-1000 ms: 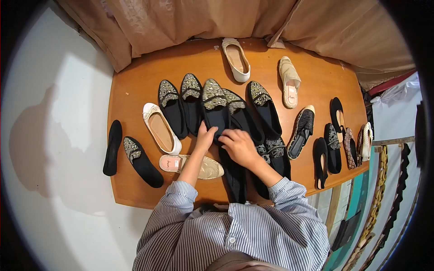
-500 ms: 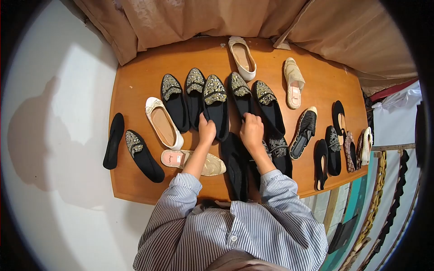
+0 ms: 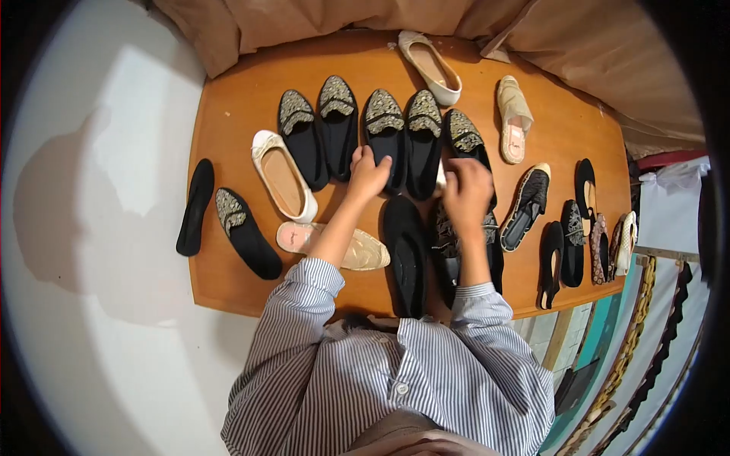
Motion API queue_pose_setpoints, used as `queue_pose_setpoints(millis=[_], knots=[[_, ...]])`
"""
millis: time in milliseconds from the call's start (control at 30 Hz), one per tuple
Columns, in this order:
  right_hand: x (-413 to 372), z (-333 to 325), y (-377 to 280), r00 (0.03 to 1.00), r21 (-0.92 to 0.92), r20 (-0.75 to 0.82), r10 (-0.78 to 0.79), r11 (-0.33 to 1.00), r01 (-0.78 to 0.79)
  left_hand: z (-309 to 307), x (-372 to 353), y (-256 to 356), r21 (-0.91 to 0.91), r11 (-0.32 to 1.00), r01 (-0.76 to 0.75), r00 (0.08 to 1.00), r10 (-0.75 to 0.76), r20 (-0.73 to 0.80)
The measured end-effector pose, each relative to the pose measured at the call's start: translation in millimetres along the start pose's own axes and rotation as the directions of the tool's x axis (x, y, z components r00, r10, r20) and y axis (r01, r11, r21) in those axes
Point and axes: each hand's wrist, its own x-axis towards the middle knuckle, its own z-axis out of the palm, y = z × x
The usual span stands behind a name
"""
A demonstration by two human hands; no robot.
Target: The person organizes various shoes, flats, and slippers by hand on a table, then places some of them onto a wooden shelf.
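Observation:
Black loafers with gold-patterned toes stand in a row, toes away from me. My left hand (image 3: 368, 176) is closed on the side and heel of the middle black loafer (image 3: 385, 131), thumb over its rim. Right beside it stands another black loafer (image 3: 423, 135), untouched. Slightly blurred, my right hand (image 3: 467, 191) hovers by the heel of the rightmost black loafer (image 3: 466, 133), its fingers loosely curled and the thumb apart. Whether it touches that shoe is hidden. Below my hands lie a plain black shoe (image 3: 405, 254) and a black-and-grey patterned shoe (image 3: 444, 239), partly behind my right forearm.
White flats (image 3: 283, 176) and a beige slipper (image 3: 366, 251) lie left of centre. At the back are a white flat (image 3: 430, 64) and a beige mule (image 3: 513, 118). A black espadrille (image 3: 526, 205) and several other shoes stand right. A brown curtain (image 3: 365, 15) borders the wooden table (image 3: 236, 137).
My right hand has let go of the fourth loafer and moved right. The third and fourth loafers now stand close together and straighter. The camera view has shifted slightly.

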Motion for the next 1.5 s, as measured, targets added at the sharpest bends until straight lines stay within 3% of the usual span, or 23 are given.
queue_pose_setpoints(millis=[33,67,133,167,233,267,300,333,367,400,467,500,600,667,733,767,833,900,967,1200,1367,1500], knots=[[-4.1,-7.0,12.4,0.998,-0.089,0.012,0.068,0.994,-0.066,-8.2,-18.6,0.0,-0.053,0.991,-0.122,0.992,0.119,-0.04],[-8.3,-17.6,21.3,0.989,-0.299,0.08,0.126,0.949,-0.097,-24.7,-42.8,6.7,-0.157,0.961,-0.226,0.972,0.212,-0.099],[-22.7,-23.0,44.8,0.889,-0.494,0.242,0.388,0.838,-0.231,-60.9,-82.2,8.5,-0.233,0.929,-0.289,0.95,0.248,-0.19],[-27.0,-22.8,52.6,0.821,-0.533,0.307,0.482,0.801,-0.271,-75.0,-96.1,-3.8,-0.16,0.944,-0.289,0.921,0.229,-0.315],[-28.1,-24.7,49.2,0.877,-0.37,0.238,0.418,0.873,-0.316,-108.4,-112.2,-45.2,-0.022,0.962,-0.271,0.797,0.212,-0.566],[-27.7,-27.2,43.9,0.903,-0.324,0.189,0.386,0.893,-0.314,-127.9,-119.3,-66.1,0.222,0.965,-0.139,0.702,0.254,-0.666],[-28.5,-25.2,40.8,0.905,-0.323,0.191,0.38,0.895,-0.307,-145.9,-125.2,-98.9,0.308,0.951,-0.014,0.668,0.239,-0.705],[-28.1,-21.4,37.8,0.916,-0.261,0.135,0.376,0.906,-0.333,-158.6,-136.1,-106.5,0.389,0.897,0.21,0.628,0.181,-0.757],[-28.3,-19.4,33.6,0.923,-0.197,0.078,0.376,0.914,-0.355,-165.1,-144.2,-117.5,0.309,0.862,0.402,0.61,-0.001,-0.792],[-28.8,-18.0,23.4,0.926,-0.196,0.074,0.37,0.916,-0.35,-169.4,-148.2,-149.1,0.304,0.865,0.4,0.605,-0.001,-0.796],[-31.3,-11.9,-6.0,0.984,-0.058,-0.076,0.162,0.984,-0.166,-171.9,-151.5,-215.0,0.036,0.773,0.634,0.664,-0.519,-0.538],[-34.3,-5.4,-13.0,0.992,-0.034,-0.1,0.075,0.996,-0.079,-173.4,-156.0,-212.3,0.034,0.778,0.628,0.665,-0.513,-0.543],[-38.9,3.8,-53.8,0.992,0.033,-0.1,-0.075,0.996,0.078,-177.0,-159.9,-178.0,-0.083,0.866,0.493,0.695,-0.449,-0.561],[-41.4,10.7,-75.0,0.984,0.087,-0.05,-0.173,0.98,0.177,-179.9,-157.1,-144.5,-0.186,0.959,0.213,0.693,-0.282,-0.663],[-44.6,19.5,-91.6,0.964,0.097,-0.026,-0.264,0.959,0.265,-177.1,-140.3,-133.8,-0.094,0.995,0.025,0.738,-0.082,-0.67],[-46.9,26.7,-98.3,0.96,0.112,-0.038,-0.276,0.954,0.279,-165.3,-127.7,-136.8,-0.012,1.0,-0.015,0.709,0.002,-0.705],[-49.8,39.0,-107.4,0.945,0.116,-0.055,-0.322,0.938,0.326,-158.5,-117.4,-91.8,0.019,0.999,-0.038,0.803,0.042,-0.594],[-52.0,49.1,-114.1,0.933,0.076,-0.067,-0.353,0.931,0.357,-141.5,-107.3,-68.0,0.104,0.988,-0.112,0.796,0.151,-0.586],[-55.6,59.3,-113.8,0.922,0.034,-0.073,-0.379,0.923,0.382,-129.8,-103.9,-46.1,0.026,0.993,-0.113,0.812,0.108,-0.574],[-68.4,65.5,-117.9,0.952,0.027,-0.027,-0.304,0.952,0.304,-97.7,-94.5,-32.7,-0.06,0.981,-0.185,0.855,0.131,-0.501],[-67.1,59.5,-107.6,0.963,-0.017,-0.055,-0.265,0.964,0.264,-82.1,-84.3,-28.6,-0.009,0.947,-0.321,0.81,0.27,-0.52],[-53.7,27.5,-74.7,0.985,-0.056,-0.113,-0.131,0.991,0.126,-46.4,-65.9,13.2,-0.049,0.908,-0.417,0.868,0.381,-0.319]])
